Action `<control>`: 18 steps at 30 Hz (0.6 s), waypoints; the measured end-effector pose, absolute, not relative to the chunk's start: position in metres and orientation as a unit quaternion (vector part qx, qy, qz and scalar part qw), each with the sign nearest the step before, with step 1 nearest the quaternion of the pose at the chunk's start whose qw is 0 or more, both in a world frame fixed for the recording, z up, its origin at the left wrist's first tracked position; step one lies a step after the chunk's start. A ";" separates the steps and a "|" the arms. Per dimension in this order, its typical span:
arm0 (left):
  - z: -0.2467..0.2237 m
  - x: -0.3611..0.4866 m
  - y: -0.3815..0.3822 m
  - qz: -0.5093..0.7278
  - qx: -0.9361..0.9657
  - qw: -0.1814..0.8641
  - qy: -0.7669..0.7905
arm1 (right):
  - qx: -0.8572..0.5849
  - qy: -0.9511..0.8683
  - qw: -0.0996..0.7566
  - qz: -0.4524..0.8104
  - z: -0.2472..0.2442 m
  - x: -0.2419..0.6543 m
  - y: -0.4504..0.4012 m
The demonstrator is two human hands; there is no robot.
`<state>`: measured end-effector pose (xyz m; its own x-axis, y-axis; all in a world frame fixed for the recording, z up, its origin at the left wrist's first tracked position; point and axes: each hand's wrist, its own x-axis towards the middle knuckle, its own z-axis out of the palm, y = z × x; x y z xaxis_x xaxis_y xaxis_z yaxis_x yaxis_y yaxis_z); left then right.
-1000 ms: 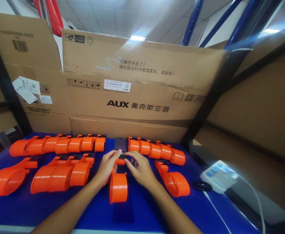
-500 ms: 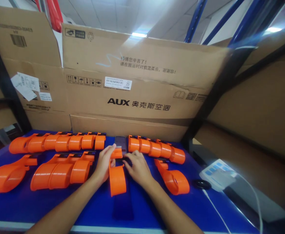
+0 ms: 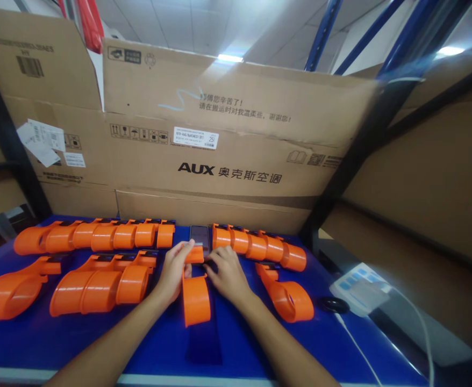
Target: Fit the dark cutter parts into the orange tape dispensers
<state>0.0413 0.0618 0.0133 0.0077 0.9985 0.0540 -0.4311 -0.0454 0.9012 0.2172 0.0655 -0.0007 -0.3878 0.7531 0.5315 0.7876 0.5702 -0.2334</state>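
My left hand (image 3: 174,271) is closed around an orange plastic ring-shaped piece (image 3: 197,301), thumb on top of its narrow upper end. A thin grey edge shows by the thumb, and the wide loop hangs below towards me. My right hand (image 3: 227,275) sits close against the right side of that upper end, fingers curled and pinched together. What lies between those fingertips is dark and mostly hidden. A phone (image 3: 199,236) lies flat just beyond both hands. Beneath the held piece, a dark strip (image 3: 204,344) lies on the blue tabletop (image 3: 147,344).
Similar orange pieces with dark parts stand in rows: a back-left row (image 3: 104,236), a front-left group (image 3: 102,290), a back-right row (image 3: 257,246) and a single one (image 3: 294,301). A white device (image 3: 360,288) with a cable and a black oval object (image 3: 335,305) lie right. Cardboard (image 3: 220,161) walls the back.
The held orange piece has shifted very slightly right and down, its upper end turning a little. Both hands stay almost in place.
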 end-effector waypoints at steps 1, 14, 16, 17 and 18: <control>0.013 0.041 0.061 0.604 0.395 0.590 0.361 | -0.460 -0.830 0.314 -0.021 0.000 0.218 0.065; 0.007 0.045 0.059 0.518 0.458 0.619 0.372 | -0.399 -0.684 0.517 0.325 0.009 0.210 0.064; 0.007 0.047 0.057 0.506 0.471 0.623 0.365 | -0.384 -0.681 0.514 0.352 0.008 0.210 0.064; 0.007 0.048 0.056 0.503 0.475 0.624 0.363 | -0.380 -0.678 0.516 0.359 0.008 0.211 0.064; 0.007 0.048 0.055 0.502 0.477 0.624 0.362 | -0.380 -0.675 0.519 0.362 0.008 0.211 0.064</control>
